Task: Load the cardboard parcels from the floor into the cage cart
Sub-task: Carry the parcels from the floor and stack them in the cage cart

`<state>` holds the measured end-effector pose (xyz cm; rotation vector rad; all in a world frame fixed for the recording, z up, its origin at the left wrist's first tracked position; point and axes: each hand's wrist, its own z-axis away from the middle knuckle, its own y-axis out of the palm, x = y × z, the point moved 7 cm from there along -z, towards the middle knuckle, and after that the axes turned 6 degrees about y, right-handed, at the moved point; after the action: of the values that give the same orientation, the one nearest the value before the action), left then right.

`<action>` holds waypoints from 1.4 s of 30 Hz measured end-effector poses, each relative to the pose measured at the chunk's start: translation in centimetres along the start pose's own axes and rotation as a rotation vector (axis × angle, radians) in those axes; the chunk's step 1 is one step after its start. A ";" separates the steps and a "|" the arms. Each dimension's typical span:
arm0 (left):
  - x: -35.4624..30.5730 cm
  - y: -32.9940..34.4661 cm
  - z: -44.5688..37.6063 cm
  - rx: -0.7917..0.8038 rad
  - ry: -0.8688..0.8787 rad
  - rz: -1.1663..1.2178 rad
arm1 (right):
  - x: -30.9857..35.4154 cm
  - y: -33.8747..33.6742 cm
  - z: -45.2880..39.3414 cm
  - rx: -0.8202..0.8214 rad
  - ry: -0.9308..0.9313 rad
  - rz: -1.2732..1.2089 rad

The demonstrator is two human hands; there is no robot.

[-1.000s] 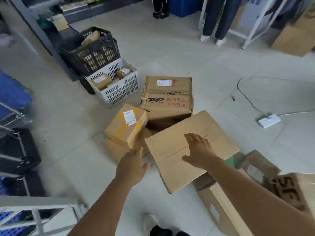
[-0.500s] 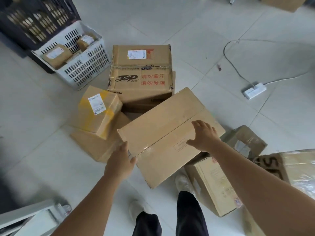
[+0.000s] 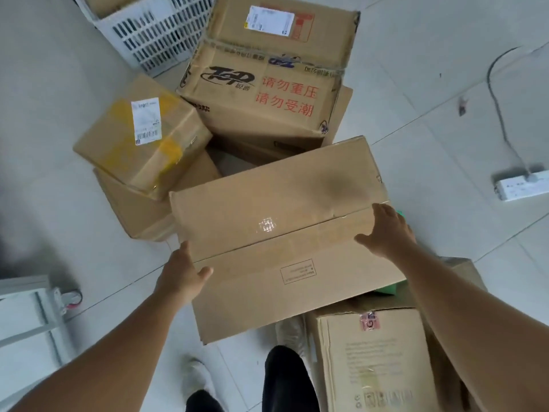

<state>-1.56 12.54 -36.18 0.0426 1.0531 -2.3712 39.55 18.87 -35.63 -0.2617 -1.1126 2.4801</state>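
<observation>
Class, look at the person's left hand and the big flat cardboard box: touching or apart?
Touching. The head view shows the left hand pressed against the left edge of the big flat cardboard box, thumb lying on its top face with no gap visible.

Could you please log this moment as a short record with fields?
held parcel: large flat carton, gripped at both ends
left hand: on its left edge
right hand: on its right edge
other parcels: yellow-taped box; printed carton; box by the feet
basket: white crate, top left
floor hazard: power strip, right
</observation>
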 end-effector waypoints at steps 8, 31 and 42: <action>3.0 4.9 -3.3 -0.048 -0.193 0.214 | -3.4 3.4 -6.4 0.007 0.111 -0.250; 7.2 -1.3 5.4 -0.326 -0.109 0.664 | -1.2 -1.5 1.1 -0.043 0.007 -0.533; 13.4 -13.9 19.5 -0.546 0.018 0.759 | 4.2 -7.6 17.5 -0.158 -0.171 -0.672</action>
<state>-16.22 0.39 -16.40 0.2207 1.3581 -1.3739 32.17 13.52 -18.33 0.2526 -1.2171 1.8434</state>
